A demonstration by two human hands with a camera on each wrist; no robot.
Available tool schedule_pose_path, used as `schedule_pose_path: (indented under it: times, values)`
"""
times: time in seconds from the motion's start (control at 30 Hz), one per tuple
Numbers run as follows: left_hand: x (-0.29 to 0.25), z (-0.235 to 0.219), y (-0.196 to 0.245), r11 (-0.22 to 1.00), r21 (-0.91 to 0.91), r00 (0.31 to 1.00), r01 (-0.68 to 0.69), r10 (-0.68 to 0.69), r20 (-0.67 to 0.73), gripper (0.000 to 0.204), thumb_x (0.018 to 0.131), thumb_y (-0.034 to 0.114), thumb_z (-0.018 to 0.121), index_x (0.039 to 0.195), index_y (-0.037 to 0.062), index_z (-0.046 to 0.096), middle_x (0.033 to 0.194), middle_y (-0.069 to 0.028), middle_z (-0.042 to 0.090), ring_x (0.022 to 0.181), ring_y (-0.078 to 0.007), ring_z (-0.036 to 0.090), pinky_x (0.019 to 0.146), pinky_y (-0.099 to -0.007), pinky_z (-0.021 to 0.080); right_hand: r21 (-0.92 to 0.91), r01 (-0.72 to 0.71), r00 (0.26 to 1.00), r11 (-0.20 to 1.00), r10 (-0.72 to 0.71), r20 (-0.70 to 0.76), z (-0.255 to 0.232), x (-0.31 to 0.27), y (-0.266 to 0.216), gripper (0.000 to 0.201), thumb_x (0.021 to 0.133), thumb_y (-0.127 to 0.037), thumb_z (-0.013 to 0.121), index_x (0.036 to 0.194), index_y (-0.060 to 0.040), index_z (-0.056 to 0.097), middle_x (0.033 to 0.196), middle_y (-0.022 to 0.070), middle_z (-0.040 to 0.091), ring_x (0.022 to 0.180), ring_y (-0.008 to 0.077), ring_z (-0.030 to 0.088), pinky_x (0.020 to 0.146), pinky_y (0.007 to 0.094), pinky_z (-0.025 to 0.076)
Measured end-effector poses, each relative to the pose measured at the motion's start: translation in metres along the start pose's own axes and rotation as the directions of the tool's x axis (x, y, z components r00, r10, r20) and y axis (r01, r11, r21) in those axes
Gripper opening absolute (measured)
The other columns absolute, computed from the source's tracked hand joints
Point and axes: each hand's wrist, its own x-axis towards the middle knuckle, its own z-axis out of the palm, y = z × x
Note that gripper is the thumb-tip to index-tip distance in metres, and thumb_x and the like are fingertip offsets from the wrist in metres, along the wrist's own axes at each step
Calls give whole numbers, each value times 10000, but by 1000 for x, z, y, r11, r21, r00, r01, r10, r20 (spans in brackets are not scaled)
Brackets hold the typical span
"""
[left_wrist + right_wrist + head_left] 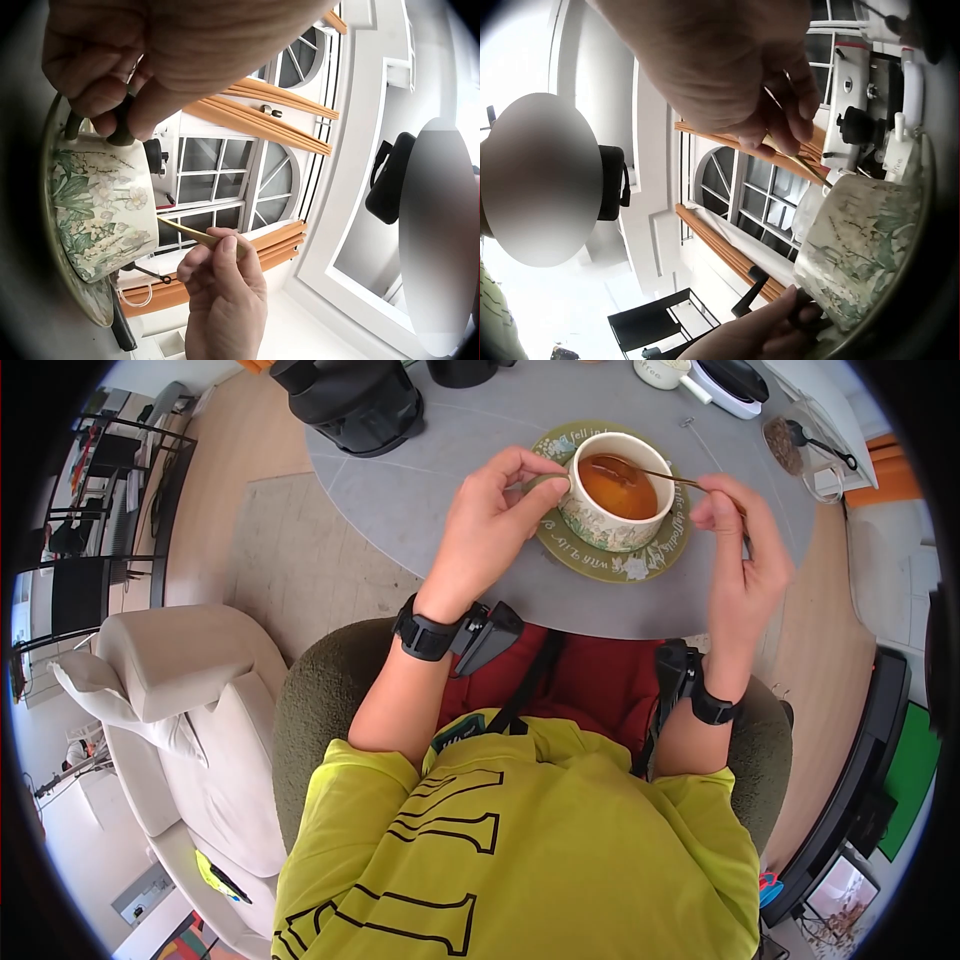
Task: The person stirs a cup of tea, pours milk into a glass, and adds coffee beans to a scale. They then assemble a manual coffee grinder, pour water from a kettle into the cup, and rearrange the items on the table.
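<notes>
A floral teacup [605, 530] with amber tea [618, 488] stands on a green lettered saucer [640, 568]. My left hand [492, 520] pinches the cup's green handle [120, 120] between thumb and fingers. On the cup's other side my right hand [745, 550] holds a gold teaspoon [672, 479] by its handle, its other end dipping into the tea. In the left wrist view the spoon [187, 231] slants over the cup's rim from the right hand's fingertips [227, 246].
The round grey table [450, 490] carries a black appliance [365, 410] at the back left. At the back right are a small white cup [662, 372], a white device [730, 385], a thin metal stick [700, 442] and a glass jar [782, 445] of brown granules.
</notes>
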Motion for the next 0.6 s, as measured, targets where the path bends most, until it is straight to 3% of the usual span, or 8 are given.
schedule_pose_path:
  times: [0.2,0.3,0.37,0.6]
  values:
    - [-2,2,6,999,-12,999,34,-34,7,157,917,109,607,1031,1,620,834,20,576,614,-25,414,543,-178,327,-142,-26,998,990,18,-57,-15,0,-7,76,914,-36,570,897,1,634,701,19,585,609,85,529,575,216,421]
    - [-2,1,7,999,-5,999,33,-33,10,154,917,107,607,1030,3,621,831,19,574,616,-26,415,543,-178,324,-111,-62,998,992,60,-24,-18,-2,-12,73,915,-34,564,896,-1,626,702,16,572,611,80,517,576,213,416]
    - [-2,2,8,999,-4,999,35,-35,8,153,917,107,606,1030,5,622,831,18,574,617,-26,416,543,-179,322,17,-97,994,995,96,45,-15,-2,-16,79,913,-23,560,911,2,635,718,18,575,626,82,523,587,213,421]
    - [-3,1,9,999,-3,999,46,-46,10,154,916,106,606,1034,8,622,837,14,575,615,-26,415,541,-182,320,58,-11,998,998,8,60,1,3,-6,93,909,-34,573,941,9,649,751,47,610,645,98,561,604,225,446]
